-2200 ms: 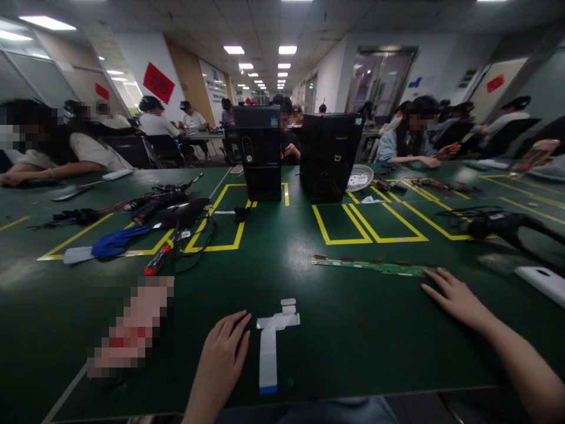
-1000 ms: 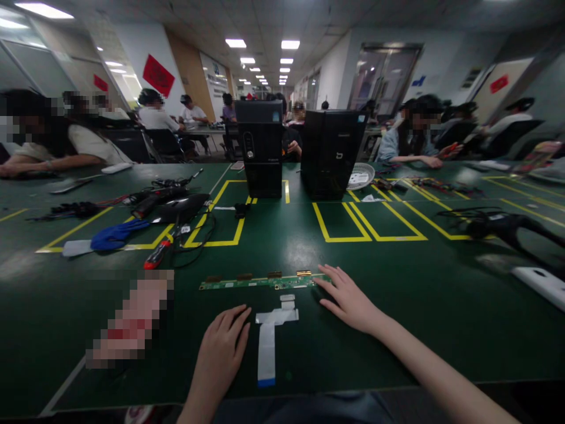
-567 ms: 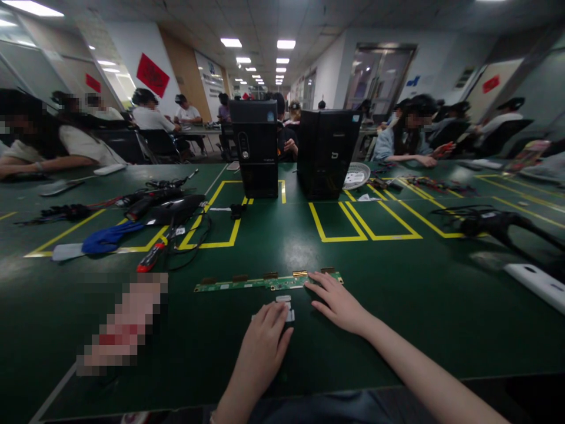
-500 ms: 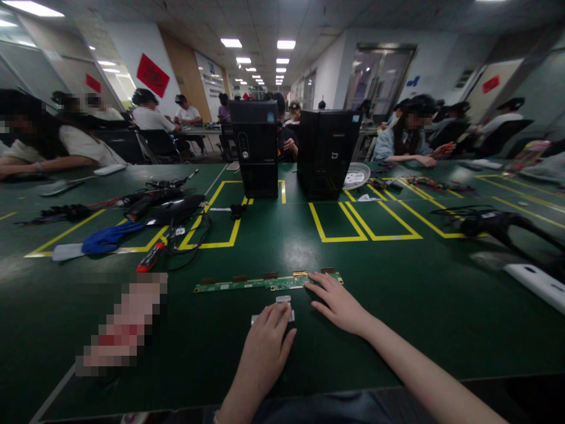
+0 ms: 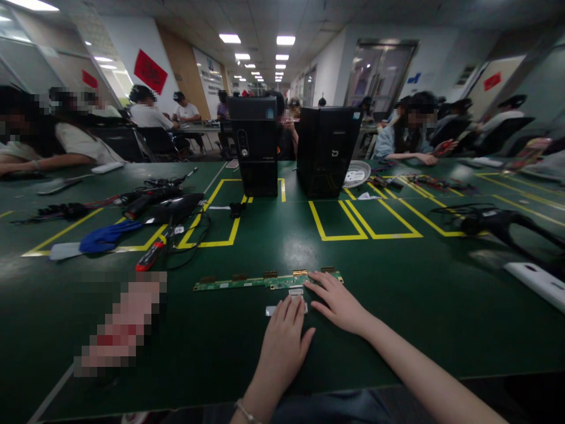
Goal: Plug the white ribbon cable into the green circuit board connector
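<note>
A long, narrow green circuit board (image 5: 247, 284) with brown and gold tabs along its far edge lies across the table in front of me. My right hand (image 5: 338, 303) rests over its right end, fingers spread, fingertips on the board. Just in front of the board, my left hand (image 5: 285, 341) lies palm down with its fingers stretched out. Under those fingers is a flat pale piece (image 5: 270, 311), partly covered. A smaller pale strip (image 5: 296, 291) shows beyond the fingertips, close to the board. Whether the two pale parts are joined, I cannot tell.
Two black computer towers (image 5: 258, 147) stand farther back, with a white basket (image 5: 356, 175) beside the right one. To the left lie a red-handled tool (image 5: 149, 257), a blue glove (image 5: 108, 237) and black cables. A white device (image 5: 536, 285) lies at right. People sit around.
My left hand has slid to the right and slightly forward, and the pale pieces have moved right with it. My right hand and the circuit board have stayed in place.
</note>
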`<state>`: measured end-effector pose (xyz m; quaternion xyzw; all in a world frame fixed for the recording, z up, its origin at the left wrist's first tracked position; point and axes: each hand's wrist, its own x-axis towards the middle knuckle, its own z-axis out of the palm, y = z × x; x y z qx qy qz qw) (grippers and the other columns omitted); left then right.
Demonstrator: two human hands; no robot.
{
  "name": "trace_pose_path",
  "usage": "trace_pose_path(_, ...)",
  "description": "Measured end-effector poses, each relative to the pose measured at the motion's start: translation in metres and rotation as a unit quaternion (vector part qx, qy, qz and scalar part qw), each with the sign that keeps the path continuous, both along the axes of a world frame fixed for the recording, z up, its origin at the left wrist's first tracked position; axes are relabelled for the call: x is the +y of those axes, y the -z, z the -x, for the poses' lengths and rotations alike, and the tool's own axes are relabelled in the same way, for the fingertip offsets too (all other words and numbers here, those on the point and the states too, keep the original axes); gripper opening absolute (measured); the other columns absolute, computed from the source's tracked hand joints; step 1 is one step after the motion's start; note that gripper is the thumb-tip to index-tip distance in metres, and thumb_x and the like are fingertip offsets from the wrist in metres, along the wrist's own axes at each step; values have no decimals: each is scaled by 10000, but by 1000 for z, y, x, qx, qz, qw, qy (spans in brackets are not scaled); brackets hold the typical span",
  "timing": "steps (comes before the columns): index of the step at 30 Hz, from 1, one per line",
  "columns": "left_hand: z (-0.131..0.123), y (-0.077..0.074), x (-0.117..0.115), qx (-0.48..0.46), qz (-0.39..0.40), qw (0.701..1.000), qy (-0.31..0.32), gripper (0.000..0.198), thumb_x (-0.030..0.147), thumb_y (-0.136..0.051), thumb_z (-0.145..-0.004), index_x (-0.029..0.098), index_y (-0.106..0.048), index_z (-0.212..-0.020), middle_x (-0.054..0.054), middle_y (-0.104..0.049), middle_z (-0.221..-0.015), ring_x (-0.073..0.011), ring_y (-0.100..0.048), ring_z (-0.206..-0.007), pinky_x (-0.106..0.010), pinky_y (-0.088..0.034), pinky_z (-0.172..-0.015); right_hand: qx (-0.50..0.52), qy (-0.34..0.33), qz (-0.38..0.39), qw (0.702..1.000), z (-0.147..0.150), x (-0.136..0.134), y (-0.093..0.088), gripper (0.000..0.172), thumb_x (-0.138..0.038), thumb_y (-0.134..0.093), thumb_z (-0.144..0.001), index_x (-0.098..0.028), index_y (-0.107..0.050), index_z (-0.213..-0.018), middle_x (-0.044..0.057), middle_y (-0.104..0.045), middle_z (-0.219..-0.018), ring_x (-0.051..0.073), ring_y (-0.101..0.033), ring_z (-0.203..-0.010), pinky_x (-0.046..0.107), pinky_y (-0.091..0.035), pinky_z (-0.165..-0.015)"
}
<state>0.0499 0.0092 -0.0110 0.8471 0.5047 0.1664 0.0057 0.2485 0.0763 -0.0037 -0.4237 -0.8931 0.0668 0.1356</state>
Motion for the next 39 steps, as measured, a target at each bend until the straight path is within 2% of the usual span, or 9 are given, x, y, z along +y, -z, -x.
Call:
trace_pose_path(9, -2, 5, 2, -13, -12, 1000, -6, 478, 358, -451, -957, 108, -486, -1364, -166, -533, -1407, -322, -450, -1332, -527, -419, -1064, -2, 2, 0, 1000, 0, 0, 0, 484, -424, -424, -974, -226, -477, -1412, 105, -392, -1503, 262, -330, -1397, 513, -288, -1144)
trace_pose_path(25, -2, 5, 3, -14, -7, 1000, -7, 475, 346, -438, -969, 91, -503, -1365, -130, -516, -1436, -289, -431, -1353, -472, -402, -1098, -9, 5, 0, 1000, 0, -1, 0, 494, -428, -424, -974, -225, -469, -1422, 100, -387, -1508, 257, -327, -1400, 501, -284, -1150)
trace_pose_path(29, -3, 7, 3, -15, -16, 1000, -7, 446, 325, -422, -977, 124, -505, -1366, -118, -529, -1427, -273, -427, -1357, -473, -405, -1094, -2, 6, -4, 1000, 0, -1, 2, 485, -421, -436, -969, -232, -477, -1415, 97, -391, -1506, 256, -327, -1399, 504, -291, -1146)
trace_pose_path(39, -5, 6, 0, -27, -21, 999, -14, 443, 347, -415, -978, 126, -531, -1344, -107, -538, -1420, -296, -431, -1352, -488, -412, -1084, 4, 4, -10, 1000, 0, -1, 1, 486, -430, -425, -972, -240, -474, -1417, 94, -403, -1498, 257, -335, -1393, 505, -295, -1143)
